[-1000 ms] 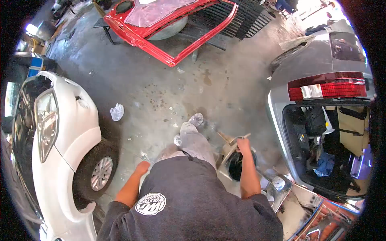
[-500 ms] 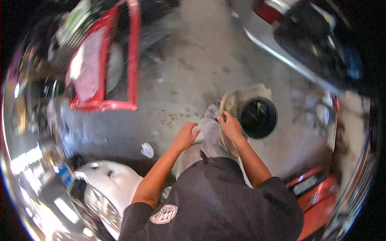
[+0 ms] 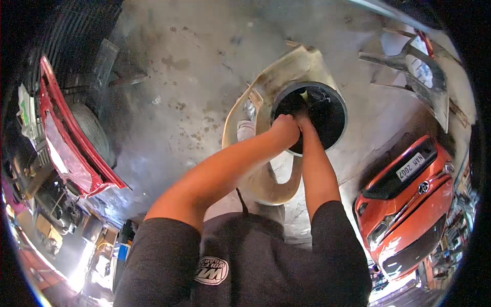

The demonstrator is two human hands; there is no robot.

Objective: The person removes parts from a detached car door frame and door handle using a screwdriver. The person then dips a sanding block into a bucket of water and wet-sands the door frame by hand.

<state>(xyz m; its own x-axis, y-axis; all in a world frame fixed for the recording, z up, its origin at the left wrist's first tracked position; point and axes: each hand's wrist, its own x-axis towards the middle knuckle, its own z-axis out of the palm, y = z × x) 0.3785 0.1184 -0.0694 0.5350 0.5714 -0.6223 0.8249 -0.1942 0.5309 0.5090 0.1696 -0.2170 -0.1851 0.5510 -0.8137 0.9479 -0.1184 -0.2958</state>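
Observation:
A black bucket with dark contents stands on the floor in front of me, against a large cream-coloured moulded part with an opening in it. My left hand is at the bucket's near-left rim, its fingers curled closed; what they hold, if anything, is hidden. Beside it, my right hand reaches down inside the bucket, where shadow and the left hand hide its fingers. A pale piece shows in the dark interior.
A red car stands at the right. A red panel frame and a round grey object lie at the left. A grey branched panel lies at the upper right. Stains mark the concrete floor.
My hands were apart, the right by the cream part's edge. Now both have come together at the bucket, the right reaching inside. The camera view has shifted and the bucket looks closer.

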